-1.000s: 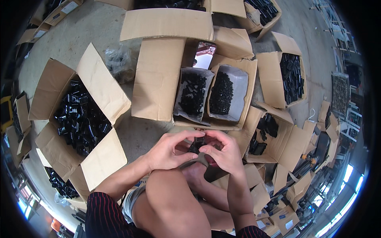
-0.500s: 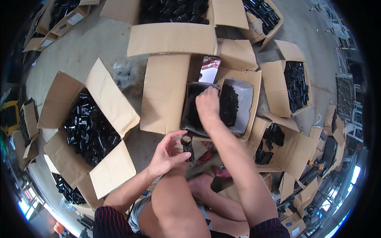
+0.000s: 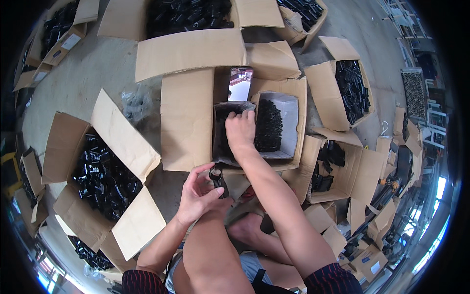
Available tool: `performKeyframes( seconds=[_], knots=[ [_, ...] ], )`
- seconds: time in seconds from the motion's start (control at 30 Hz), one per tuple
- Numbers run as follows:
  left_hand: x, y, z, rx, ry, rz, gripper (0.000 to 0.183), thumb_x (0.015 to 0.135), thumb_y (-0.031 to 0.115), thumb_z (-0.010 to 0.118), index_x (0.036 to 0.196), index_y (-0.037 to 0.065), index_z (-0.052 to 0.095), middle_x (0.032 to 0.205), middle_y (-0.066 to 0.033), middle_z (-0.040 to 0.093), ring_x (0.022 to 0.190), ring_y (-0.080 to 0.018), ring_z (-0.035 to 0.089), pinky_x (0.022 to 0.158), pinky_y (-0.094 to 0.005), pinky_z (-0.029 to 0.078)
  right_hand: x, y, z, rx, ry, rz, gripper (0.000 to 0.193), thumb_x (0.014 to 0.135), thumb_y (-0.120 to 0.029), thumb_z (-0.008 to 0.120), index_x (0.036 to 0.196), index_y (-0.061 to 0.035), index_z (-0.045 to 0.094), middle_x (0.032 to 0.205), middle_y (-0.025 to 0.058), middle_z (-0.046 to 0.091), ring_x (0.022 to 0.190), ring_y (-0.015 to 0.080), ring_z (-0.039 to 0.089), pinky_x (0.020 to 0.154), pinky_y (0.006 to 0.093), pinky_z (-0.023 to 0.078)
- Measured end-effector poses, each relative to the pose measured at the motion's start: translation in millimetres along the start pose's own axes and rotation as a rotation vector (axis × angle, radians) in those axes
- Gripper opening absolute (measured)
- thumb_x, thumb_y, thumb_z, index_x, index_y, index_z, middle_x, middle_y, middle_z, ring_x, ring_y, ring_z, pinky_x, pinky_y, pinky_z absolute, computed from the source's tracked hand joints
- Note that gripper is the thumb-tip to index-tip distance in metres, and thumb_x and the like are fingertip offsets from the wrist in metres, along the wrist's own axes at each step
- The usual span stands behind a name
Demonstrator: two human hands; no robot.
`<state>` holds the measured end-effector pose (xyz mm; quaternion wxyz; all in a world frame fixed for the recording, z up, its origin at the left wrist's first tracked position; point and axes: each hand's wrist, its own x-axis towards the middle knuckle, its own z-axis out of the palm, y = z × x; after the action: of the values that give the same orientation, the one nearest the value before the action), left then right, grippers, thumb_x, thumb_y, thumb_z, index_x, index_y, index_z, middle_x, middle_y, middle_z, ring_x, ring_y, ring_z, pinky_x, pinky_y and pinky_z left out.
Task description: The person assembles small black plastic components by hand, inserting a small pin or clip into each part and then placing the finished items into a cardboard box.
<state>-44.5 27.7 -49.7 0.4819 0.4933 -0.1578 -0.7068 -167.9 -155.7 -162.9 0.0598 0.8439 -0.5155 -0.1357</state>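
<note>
My left hand [image 3: 195, 197] grips a small black plastic part [image 3: 218, 181] with a ring-shaped upper end, holding it upright above my knee. To its right and farther off, my right hand [image 3: 241, 130] reaches down into a dark-lined bin [image 3: 220, 153] inside a cardboard box. Its fingers are curled and their tips are hidden in the bin, so what they pinch does not show. Beside that bin stands a grey tray [image 3: 291, 115] with many small black pieces [image 3: 269, 125]. A phone [image 3: 240, 84] with a lit screen leans behind the two containers.
An open carton of glossy black parts [image 3: 105, 176] stands at left. Another large carton [image 3: 191, 51] lies beyond the bins. More cartons [image 3: 325, 95] [image 3: 338, 191] line the right side. Crumpled clear plastic [image 3: 137, 104] is on the floor, and a wide cardboard flap [image 3: 187, 120] borders the bin.
The view has shifted, so the boxes sit farther left. My left hand has tilted the black part slightly. My right hand stays down in the dark bin.
</note>
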Motion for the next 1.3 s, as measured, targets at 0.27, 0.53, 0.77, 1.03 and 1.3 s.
performKeyframes(
  seconds=[0.27,0.53,0.77,1.03,1.3],
  knots=[
    [15,-2,3,-0.283,0.095,0.048,0.069,0.087,-0.009,0.072,0.147,0.008,0.04,0.122,-0.0108,0.061,0.094,-0.0157,0.07,0.082,-0.0275,0.058,-95,23,-98,1.483,0.112,0.397,0.011,0.087,-0.013,0.079,0.091,-0.0031,0.073,0.085,0.0089,0.074,0.077,0.0188,0.066,0.076,0.0333,0.051],
    [14,-14,14,-0.238,-0.008,0.145,0.073,0.084,-0.013,0.073,0.146,0.007,0.041,0.127,-0.0123,0.061,0.102,-0.0167,0.07,0.085,-0.0273,0.058,-163,20,-117,1.546,0.195,0.465,0.01,0.087,-0.006,0.08,0.095,-0.0005,0.075,0.087,0.0062,0.074,0.072,0.0059,0.061,0.064,0.0224,0.048],
    [10,-20,25,-0.015,-0.053,0.164,0.071,0.079,-0.013,0.078,0.141,0.006,0.048,0.126,-0.0092,0.059,0.105,-0.0151,0.066,0.084,-0.0278,0.058,-174,26,-108,1.658,0.195,0.517,0.007,0.089,-0.003,0.078,0.094,-0.0001,0.074,0.087,0.0027,0.073,0.071,0.0032,0.058,0.065,0.02,0.045],
    [18,-8,38,0.223,-0.047,0.283,0.067,0.081,-0.009,0.078,0.14,0.005,0.05,0.125,-0.0093,0.061,0.106,-0.0161,0.067,0.084,-0.0289,0.06,-184,20,-93,1.921,0.192,0.519,0.016,0.093,-0.006,0.074,0.107,0.0005,0.073,0.1,0.0044,0.071,0.075,0.0025,0.052,0.065,0.0191,0.042],
    [24,15,49,0.605,-0.034,0.178,0.064,0.088,-0.003,0.072,0.147,0.003,0.049,0.121,-0.01,0.068,0.107,-0.0175,0.068,0.093,-0.0324,0.057,-172,28,-85,2.052,-0.113,0.684,0.032,0.099,-0.013,0.069,0.123,0.0055,0.061,0.109,0.0077,0.068,0.096,0.0074,0.062,0.085,0.0226,0.05]
  ],
)
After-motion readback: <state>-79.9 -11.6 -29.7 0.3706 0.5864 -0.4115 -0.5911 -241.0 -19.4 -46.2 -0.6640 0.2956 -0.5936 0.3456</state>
